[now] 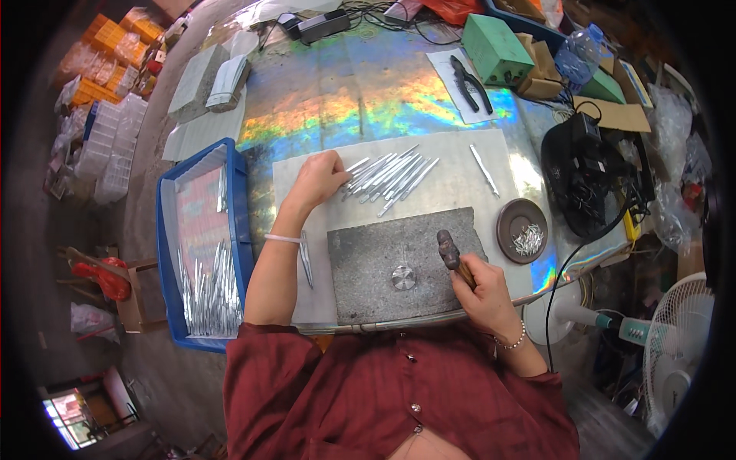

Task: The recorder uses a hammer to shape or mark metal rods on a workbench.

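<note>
My right hand [488, 295] is wrapped round the wooden handle of a small hammer [448, 250], its dark metal head raised over the right part of a grey stone slab [364, 284]. A round shiny metal disc [403, 277] sits on the slab, left of the hammer. Beyond the slab, my left hand [320, 180] is closed, its fingertips at the left end of a pile of slim silver metal pieces [391, 178]. Whatever is between those fingers is hidden. One similar tapered piece [306, 259] lies beside my left forearm, and another single piece [484, 170] lies right of the pile.
A blue tray [163, 253] at the left holds many more slim pieces. Right of the slab, a brown dish [505, 239] contains tiny silver parts. Farther back are black-handled pliers [470, 84] and a green box [497, 50]. A black cable [553, 307] hangs over the table's right edge near a fan [675, 345].
</note>
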{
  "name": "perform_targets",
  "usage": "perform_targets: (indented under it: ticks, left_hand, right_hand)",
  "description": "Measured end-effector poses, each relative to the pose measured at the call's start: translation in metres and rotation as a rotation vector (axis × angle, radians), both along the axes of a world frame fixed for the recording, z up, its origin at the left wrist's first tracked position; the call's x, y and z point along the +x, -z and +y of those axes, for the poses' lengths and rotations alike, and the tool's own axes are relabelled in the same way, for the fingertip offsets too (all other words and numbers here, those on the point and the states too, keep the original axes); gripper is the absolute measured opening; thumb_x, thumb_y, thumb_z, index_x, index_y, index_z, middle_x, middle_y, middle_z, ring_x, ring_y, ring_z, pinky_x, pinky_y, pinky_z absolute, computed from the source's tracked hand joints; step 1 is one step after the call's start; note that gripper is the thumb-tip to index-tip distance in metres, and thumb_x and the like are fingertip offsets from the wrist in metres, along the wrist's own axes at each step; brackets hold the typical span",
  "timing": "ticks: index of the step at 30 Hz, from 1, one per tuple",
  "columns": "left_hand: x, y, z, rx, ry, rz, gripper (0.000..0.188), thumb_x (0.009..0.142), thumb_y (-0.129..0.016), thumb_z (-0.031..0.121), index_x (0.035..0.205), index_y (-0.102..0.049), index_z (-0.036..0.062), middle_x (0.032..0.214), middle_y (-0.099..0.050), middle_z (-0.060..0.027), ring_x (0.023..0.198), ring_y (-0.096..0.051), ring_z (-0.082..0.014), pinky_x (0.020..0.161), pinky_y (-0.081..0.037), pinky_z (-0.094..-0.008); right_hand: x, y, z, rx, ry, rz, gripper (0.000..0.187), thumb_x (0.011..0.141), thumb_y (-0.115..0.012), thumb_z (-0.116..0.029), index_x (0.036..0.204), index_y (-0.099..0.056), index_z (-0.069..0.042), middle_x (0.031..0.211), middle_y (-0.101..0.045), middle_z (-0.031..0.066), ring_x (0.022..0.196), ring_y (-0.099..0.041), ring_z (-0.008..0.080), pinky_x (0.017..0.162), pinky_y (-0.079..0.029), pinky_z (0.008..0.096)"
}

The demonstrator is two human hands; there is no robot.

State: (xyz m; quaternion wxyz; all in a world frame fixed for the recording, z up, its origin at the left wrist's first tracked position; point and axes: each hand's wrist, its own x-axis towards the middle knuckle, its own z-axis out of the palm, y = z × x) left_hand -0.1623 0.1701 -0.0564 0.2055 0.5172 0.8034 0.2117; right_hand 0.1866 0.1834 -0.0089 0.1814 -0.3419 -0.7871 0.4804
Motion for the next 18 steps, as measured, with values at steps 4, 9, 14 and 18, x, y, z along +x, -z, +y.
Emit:
perform_targets:
  ticks: [4,9,14,18]
  left_hand:
    - [0.009,-0.01,-0.012,0.225,-0.12,-0.04,0.016,0.076,-0.069,0.011,0.077,-0.058,-0.0009,0.07,-0.062,-0.0111,0.064,-0.06,-0.0206,0.061,-0.047,-0.032]
    - [0.044,-0.066,-0.054,0.478,-0.249,-0.392,0.01,0.085,-0.063,0.006,0.087,-0.055,0.002,0.068,-0.055,0.001,0.062,-0.053,-0.0069,0.056,-0.042,-0.0211]
    - [0.077,-0.081,-0.111,0.541,-0.275,-0.786,0.011,0.087,-0.059,0.002,0.094,-0.051,0.0036,0.075,-0.051,0.0008,0.068,-0.05,-0.0071,0.064,-0.04,-0.0188]
    - [0.1,-0.082,-0.143,0.465,-0.336,-0.973,0.012,0.085,-0.059,0.0,0.095,-0.053,0.0021,0.079,-0.053,-0.0012,0.071,-0.051,-0.0078,0.068,-0.042,-0.021]
  right_hand:
    - [0.001,0.002,-0.001,-0.006,-0.012,0.015,0.013,0.082,-0.059,-0.006,0.092,-0.054,0.001,0.072,-0.055,0.0192,0.065,-0.056,0.0379,0.056,-0.043,0.0399]
    - [0.007,0.009,0.001,-0.122,0.047,0.155,0.013,0.086,-0.058,-0.009,0.094,-0.055,0.0,0.069,-0.055,0.0169,0.059,-0.056,0.0303,0.054,-0.042,0.0354]
    - [0.037,0.026,0.033,-0.213,0.371,0.281,0.011,0.088,-0.057,-0.008,0.095,-0.058,0.0,0.072,-0.062,0.0063,0.067,-0.06,0.0119,0.058,-0.045,0.0275]
    - [0.068,0.028,0.066,0.019,0.539,0.064,0.012,0.087,-0.057,-0.009,0.094,-0.059,0.001,0.072,-0.062,0.0063,0.065,-0.059,0.0114,0.059,-0.045,0.0275]
